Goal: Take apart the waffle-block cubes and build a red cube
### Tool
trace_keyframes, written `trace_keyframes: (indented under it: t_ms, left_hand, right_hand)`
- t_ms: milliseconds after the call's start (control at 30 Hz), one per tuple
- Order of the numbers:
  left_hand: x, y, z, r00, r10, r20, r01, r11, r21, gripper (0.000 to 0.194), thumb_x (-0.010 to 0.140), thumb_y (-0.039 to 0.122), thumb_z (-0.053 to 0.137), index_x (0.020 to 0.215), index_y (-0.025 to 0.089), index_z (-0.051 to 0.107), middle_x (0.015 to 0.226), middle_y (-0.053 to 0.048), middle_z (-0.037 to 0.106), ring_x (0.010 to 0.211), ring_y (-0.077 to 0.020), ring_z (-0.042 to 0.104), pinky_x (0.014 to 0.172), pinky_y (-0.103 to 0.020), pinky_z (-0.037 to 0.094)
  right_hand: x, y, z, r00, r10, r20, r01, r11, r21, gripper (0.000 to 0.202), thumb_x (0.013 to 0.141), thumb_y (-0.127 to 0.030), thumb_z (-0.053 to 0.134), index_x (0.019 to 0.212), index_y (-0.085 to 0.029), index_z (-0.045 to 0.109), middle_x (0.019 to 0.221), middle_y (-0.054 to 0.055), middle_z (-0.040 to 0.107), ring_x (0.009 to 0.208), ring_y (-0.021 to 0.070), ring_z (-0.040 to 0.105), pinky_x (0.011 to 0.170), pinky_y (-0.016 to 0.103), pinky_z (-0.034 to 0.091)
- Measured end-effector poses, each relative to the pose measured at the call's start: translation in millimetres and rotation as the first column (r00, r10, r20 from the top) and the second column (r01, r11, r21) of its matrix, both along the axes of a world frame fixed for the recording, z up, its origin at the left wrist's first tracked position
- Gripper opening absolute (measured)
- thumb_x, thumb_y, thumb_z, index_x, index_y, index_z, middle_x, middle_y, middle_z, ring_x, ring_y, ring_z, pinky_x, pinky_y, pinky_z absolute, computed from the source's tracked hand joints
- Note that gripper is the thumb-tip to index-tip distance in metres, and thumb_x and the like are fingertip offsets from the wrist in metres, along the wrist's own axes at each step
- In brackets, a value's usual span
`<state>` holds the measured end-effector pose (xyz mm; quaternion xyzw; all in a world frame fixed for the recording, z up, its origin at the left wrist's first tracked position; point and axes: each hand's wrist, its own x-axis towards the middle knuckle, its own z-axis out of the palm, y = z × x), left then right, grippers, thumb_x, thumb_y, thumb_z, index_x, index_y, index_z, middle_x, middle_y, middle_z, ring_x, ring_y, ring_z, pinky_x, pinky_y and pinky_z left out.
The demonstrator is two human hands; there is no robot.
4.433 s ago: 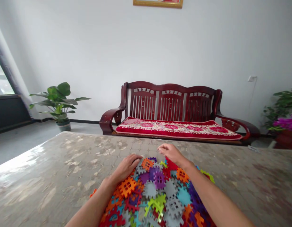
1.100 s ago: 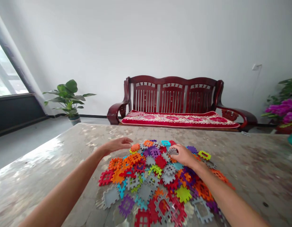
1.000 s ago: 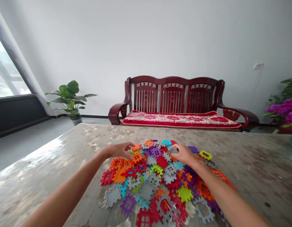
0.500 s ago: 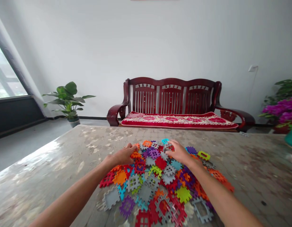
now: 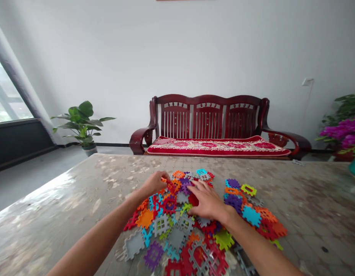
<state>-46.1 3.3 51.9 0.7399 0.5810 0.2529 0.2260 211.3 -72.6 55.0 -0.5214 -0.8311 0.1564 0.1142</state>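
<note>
A pile of colourful plastic interlocking tiles with notched edges [image 5: 177, 236] is spread over the table in front of me; some tiles are solid, others have window-like openings. At the pile's far left edge, my left hand [image 5: 155, 184] has its fingers closed on what looks like a red tile [image 5: 171, 187], with orange pieces close by. My right hand [image 5: 206, 199] lies over the middle of the pile, palm down and fingers spread, hiding the tiles beneath. A purple tile [image 5: 185, 186] shows just beyond its fingertips. Right of this hand lies a blue tile [image 5: 251, 215].
The patterned table covering [image 5: 79, 203] extends to both sides. Behind the table stands a dark red wooden bench [image 5: 209, 119] with a red floral cushion [image 5: 217, 146]. Potted plants stand at left [image 5: 84, 122] and right, with purple flowers [image 5: 342, 132] near the right edge.
My right hand has moved toward me and slightly left, fingers now spread. Tiles on the right have shifted, opening a gap at the back. A red tile now shows at my left fingers.
</note>
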Motion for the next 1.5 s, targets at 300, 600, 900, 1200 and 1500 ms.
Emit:
trace_keyframes:
  t_ms: [300, 600, 900, 1200, 1500]
  left_hand:
    - [24.7, 12.0, 3.9, 0.993, 0.03, 0.118, -0.029, 1.0, -0.007, 0.019, 0.059, 0.014, 0.061, 0.074, 0.019, 0.072, 0.069, -0.001, 0.07, 0.066, -0.0165, 0.062, 0.061, -0.025, 0.043]
    - [31.8, 14.3, 9.5, 0.921, 0.105, 0.374, -0.056, 0.989, -0.14, 0.023, 0.066, 0.023, 0.06, 0.085, 0.015, 0.07, 0.055, 0.003, 0.059, 0.048, -0.0104, 0.05, 0.048, -0.022, 0.037]
    - [25.2, 12.4, 15.3, 0.843, 0.064, 0.534, -0.005, 0.994, -0.113, 0.051, 0.067, 0.036, 0.071, 0.114, 0.018, 0.068, 0.116, -0.009, 0.07, 0.104, -0.0247, 0.064, 0.089, -0.034, 0.049]
    - [-13.9, -18.4, 13.5, 0.957, -0.078, 0.281, 0.092, 0.995, -0.037, 0.052, 0.076, 0.044, 0.065, 0.123, 0.022, 0.064, 0.133, -0.008, 0.062, 0.124, -0.0296, 0.054, 0.107, -0.042, 0.04]
    - [-4.8, -44.3, -11.0, 0.939, -0.271, -0.213, 0.3, 0.947, 0.117, 0.051, 0.083, 0.041, 0.062, 0.133, 0.032, 0.057, 0.146, -0.005, 0.05, 0.14, -0.0296, 0.036, 0.116, -0.051, 0.026]
  right_hand:
    - [-7.2, 4.8, 0.0, 0.996, -0.013, 0.091, -0.006, 0.979, 0.205, 0.035, 0.082, -0.027, 0.059, 0.116, -0.026, 0.064, 0.122, 0.007, 0.063, 0.114, 0.0275, 0.052, 0.095, 0.039, 0.042]
    - [9.9, 33.1, 5.6, 0.968, -0.181, -0.174, 0.207, 0.967, 0.145, 0.032, 0.081, -0.012, 0.05, 0.104, -0.026, 0.069, 0.107, 0.003, 0.072, 0.102, 0.0212, 0.064, 0.087, 0.029, 0.046]
    - [34.1, 67.3, -5.5, 0.925, -0.124, -0.36, 0.22, 0.946, 0.238, 0.039, 0.083, -0.022, 0.055, 0.121, -0.018, 0.062, 0.128, 0.011, 0.06, 0.121, 0.0213, 0.055, 0.108, 0.036, 0.038]
    - [68.1, 26.1, -4.1, 0.959, -0.011, -0.282, 0.053, 0.989, 0.14, 0.059, 0.073, -0.035, 0.072, 0.129, -0.023, 0.06, 0.144, 0.01, 0.05, 0.134, 0.0275, 0.044, 0.114, 0.044, 0.031]
    - [100.9, -25.8, 21.9, 0.978, 0.196, -0.076, -0.204, 0.972, -0.114, 0.101, 0.057, -0.041, 0.084, 0.147, -0.032, 0.039, 0.158, 0.006, 0.029, 0.146, 0.0325, 0.021, 0.119, 0.051, 0.017]
